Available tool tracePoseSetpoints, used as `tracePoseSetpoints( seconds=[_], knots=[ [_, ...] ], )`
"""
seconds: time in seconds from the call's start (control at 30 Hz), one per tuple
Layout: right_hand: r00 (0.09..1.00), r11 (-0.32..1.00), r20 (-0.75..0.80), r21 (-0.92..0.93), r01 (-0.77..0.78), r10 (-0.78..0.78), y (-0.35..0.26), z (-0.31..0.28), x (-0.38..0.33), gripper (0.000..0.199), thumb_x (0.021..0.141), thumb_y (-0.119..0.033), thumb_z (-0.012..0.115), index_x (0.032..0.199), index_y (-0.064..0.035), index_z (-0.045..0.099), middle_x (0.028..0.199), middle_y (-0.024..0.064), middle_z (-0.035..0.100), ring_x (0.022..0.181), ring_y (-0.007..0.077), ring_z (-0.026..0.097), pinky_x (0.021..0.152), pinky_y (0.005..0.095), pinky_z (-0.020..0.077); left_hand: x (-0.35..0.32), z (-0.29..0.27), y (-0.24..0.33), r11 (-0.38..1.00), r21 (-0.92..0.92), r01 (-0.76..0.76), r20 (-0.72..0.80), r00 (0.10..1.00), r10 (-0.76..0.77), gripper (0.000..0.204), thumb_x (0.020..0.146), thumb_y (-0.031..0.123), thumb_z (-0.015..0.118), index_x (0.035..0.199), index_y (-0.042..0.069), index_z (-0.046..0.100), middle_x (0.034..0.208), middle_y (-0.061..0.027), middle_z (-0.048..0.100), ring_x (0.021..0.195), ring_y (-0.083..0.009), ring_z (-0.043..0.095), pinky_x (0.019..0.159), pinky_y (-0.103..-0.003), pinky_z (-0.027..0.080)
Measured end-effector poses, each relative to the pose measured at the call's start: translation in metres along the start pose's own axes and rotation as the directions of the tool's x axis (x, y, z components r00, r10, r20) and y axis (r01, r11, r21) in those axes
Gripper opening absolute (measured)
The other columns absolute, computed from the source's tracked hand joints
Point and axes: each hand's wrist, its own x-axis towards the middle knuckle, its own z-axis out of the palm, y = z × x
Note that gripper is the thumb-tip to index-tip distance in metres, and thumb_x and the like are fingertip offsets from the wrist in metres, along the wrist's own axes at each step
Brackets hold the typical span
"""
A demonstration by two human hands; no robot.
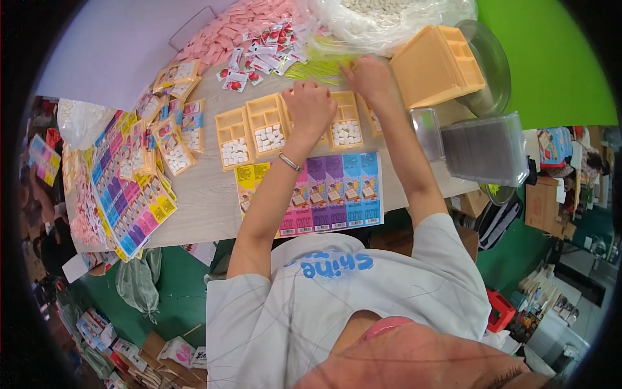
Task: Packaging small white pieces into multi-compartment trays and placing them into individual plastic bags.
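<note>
A row of orange compartment trays (233, 123) stands on the table, white marshmallow-like pieces (268, 138) filling their lower compartments. My left hand (310, 107) is over the middle of the row, fingers curled down into a tray's upper part; what they hold is hidden. Farther right, my right hand (370, 74) reaches past the row, its bent fingers at the right end of a pile of thin yellow-green sticks (324, 68). Whether a stick is between those fingers cannot be made out. Small white sachets with red fruit pictures (259, 58) lie left of the sticks.
Pink packets (240, 29) and a clear bag of white pieces (382, 10) lie at the back. Stacked orange trays (437, 68) and clear plastic covers (486, 152) stand right. Printed card sheets (337, 194) lie in front; filled packs (172, 146) sit left.
</note>
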Motion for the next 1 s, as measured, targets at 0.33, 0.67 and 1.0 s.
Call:
tracePoseSetpoints(
  seconds=[0.33, 0.67, 1.0],
  knots=[
    [0.988, 0.991, -0.145, 0.118, 0.067, -0.05, 0.012, -0.014, -0.017, 0.024, 0.093, -0.031, 0.067, 0.097, -0.0101, 0.077, 0.091, 0.0134, 0.072, 0.08, 0.0321, 0.071, 0.07, 0.0443, 0.0548, 0.018, 0.005, -0.024, 0.927, -0.373, -0.041, -0.044, 0.999, 0.027, 0.02, 0.083, 0.027, 0.079, 0.095, 0.012, 0.078, 0.09, -0.0024, 0.071, 0.084, -0.0192, 0.067, 0.076, -0.039, 0.051],
    [0.965, 0.442, 0.179, 0.894, -0.077, -0.194, -0.018, -0.018, -0.047, 0.02, 0.09, -0.024, 0.075, 0.096, -0.0059, 0.077, 0.066, 0.0065, 0.065, 0.059, 0.0109, 0.057, 0.057, 0.0293, 0.0452, 0.017, -0.032, -0.055, 0.253, -0.8, 0.544, 0.533, 0.838, -0.116, 0.023, 0.09, 0.019, 0.078, 0.101, -0.002, 0.075, 0.089, -0.0033, 0.073, 0.075, -0.0088, 0.065, 0.068, -0.023, 0.053],
    [0.911, 0.813, 0.053, 0.474, 0.337, -0.409, -0.092, -0.03, -0.052, 0.015, 0.091, -0.024, 0.072, 0.091, -0.0087, 0.073, 0.077, 0.0068, 0.068, 0.07, 0.0216, 0.064, 0.062, 0.0357, 0.0489, -0.031, -0.058, -0.13, 0.523, -0.77, 0.365, 0.288, 0.931, -0.226, 0.018, 0.088, 0.018, 0.08, 0.097, 0.003, 0.076, 0.087, -0.0014, 0.073, 0.076, -0.0081, 0.065, 0.07, -0.024, 0.053]
  ],
)
